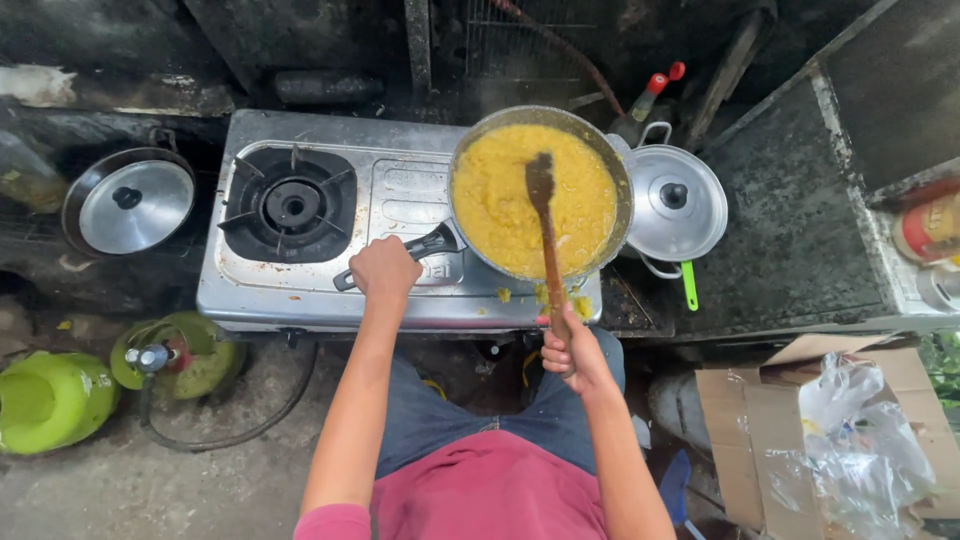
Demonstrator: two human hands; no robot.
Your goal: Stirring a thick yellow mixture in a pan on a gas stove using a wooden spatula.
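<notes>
Pan (610, 170) of thick yellow mash (500, 200) sits on the right burner of the steel stove (400, 190), and that is where I have both hands busy. My left hand (384, 268) has its grip clamped on the pan's black handle (425, 246), just off the rim. My right hand (572, 352) has its grip closed around the end of a wooden spoon (546, 240), whose blade lies in the mash near the middle of the pan. Bits of mash lie spilled on the stove's front edge (545, 297). The left burner (292, 204) is bare. Just right of the pan I see a lidded silver pot (676, 200) on the dark desk (790, 240), touching or nearly touching the pan. On the floor to the left stand two green gas bottles (55, 395), with a round lid (135, 205) above them.
</notes>
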